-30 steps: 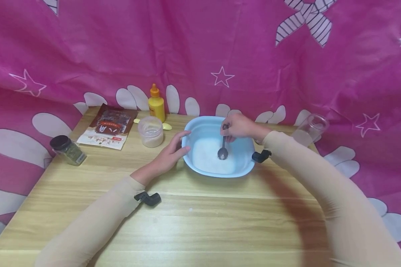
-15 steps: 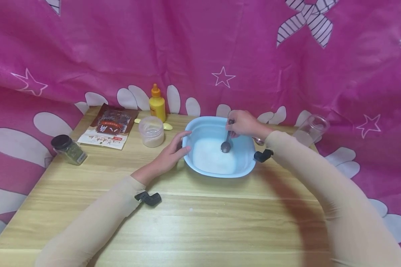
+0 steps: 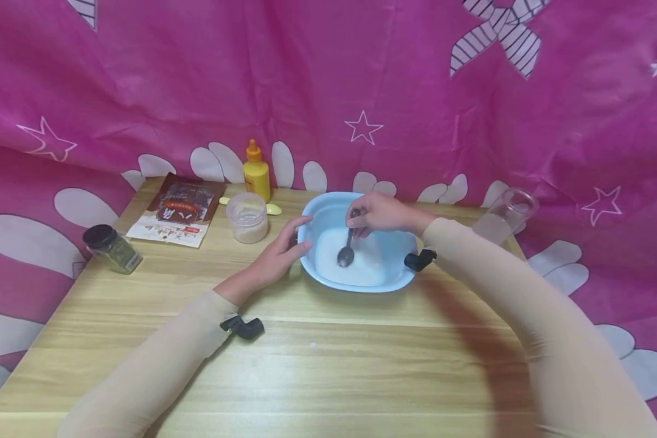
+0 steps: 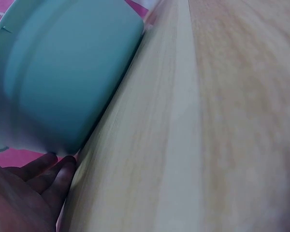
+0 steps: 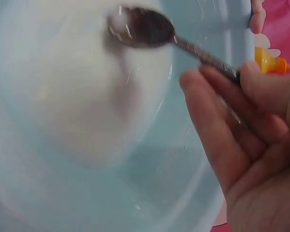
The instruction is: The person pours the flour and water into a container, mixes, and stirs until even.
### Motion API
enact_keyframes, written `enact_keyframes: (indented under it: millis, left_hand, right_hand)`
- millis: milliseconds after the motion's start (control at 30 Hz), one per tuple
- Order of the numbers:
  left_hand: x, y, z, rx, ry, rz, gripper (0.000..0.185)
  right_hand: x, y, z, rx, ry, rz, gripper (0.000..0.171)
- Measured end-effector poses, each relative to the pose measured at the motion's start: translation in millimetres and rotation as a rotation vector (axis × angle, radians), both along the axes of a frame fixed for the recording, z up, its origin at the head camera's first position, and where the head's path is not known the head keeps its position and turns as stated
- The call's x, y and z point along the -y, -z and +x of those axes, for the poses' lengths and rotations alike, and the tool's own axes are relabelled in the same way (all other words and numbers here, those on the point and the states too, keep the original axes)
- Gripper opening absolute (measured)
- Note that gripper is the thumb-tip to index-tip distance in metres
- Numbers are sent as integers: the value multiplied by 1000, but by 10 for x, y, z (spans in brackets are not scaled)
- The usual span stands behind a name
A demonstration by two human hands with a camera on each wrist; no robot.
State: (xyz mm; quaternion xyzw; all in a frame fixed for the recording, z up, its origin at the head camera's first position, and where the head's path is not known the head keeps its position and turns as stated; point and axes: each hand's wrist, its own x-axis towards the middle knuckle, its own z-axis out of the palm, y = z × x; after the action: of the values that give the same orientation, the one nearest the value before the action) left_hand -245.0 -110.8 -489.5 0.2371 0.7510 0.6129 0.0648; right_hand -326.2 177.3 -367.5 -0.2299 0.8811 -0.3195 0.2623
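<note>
I'm seeing R hand [image 3: 380, 213] pinching spoon [image 3: 345, 257] by handle inside basin [image 3: 328, 210], spoon head lying abt 7 o'clock from hand, long axis running approx 12:30–6:30. L hand [image 3: 276, 254], farther off, touching basin's 9 o'clock rim, fingers extended.

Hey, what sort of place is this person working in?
Hard to say for sure, but it looks like a makeshift tabletop setup, perhaps in a home: a wood-grain table, a pink patterned cloth hanging behind it, and a blue basin of whitish liquid.
</note>
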Motion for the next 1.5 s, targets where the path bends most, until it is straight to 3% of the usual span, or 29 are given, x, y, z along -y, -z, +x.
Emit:
enact_keyframes:
  millis: [167, 267, 400, 533, 667, 800, 900, 1000, 1067, 1200, 1333, 1400, 1500]
  left_hand:
    - [-7, -14, 12, 1, 1, -5, 59]
    - [-5, -18, 9, -1, 1, -9, 59]
    - [4, -23, 13, 1, 0, -10, 59]
    - [18, -22, 23, 5, -4, -8, 59]
    - [25, -13, 29, 10, -4, -1, 58]
    - [23, 1, 24, 7, -2, 4, 58]
    - [21, 9, 14, 3, -2, 1, 58]
    - [23, 12, 3, 2, -2, -7, 58]
    - [24, 15, -7, 2, -2, -10, 59]
    - [24, 23, -23, 5, 2, -8, 58]
    - [22, 28, -24, 11, 5, 1, 58]
    - [19, 27, -20, 13, 5, 6, 58]
    - [13, 32, -20, 12, 9, 15, 58]
  right_hand:
    - [-44, -66, -43, -176, 62, 90, 16]
    - [-103, -103, -45, -219, 60, 163, 14]
    - [-139, -101, -20, -95, -18, 206, 15]
    - [-92, -38, 11, 61, -99, 154, 16]
    - [-9, 14, 37, 75, -96, 53, 16]
    - [24, 39, 5, -21, 2, 12, 17]
    - [2, 18, -23, -135, 79, 50, 15]
    - [-37, -34, -25, -233, 103, 126, 15]
    - [-57, -67, -14, -248, 82, 175, 16]
    - [-46, -91, 48, -125, -50, 212, 15]
    - [58, -53, 132, 44, -174, 130, 15]
    - [130, -32, 164, 75, -181, 69, 16]
    - [219, 22, 161, 35, -157, -5, 17]
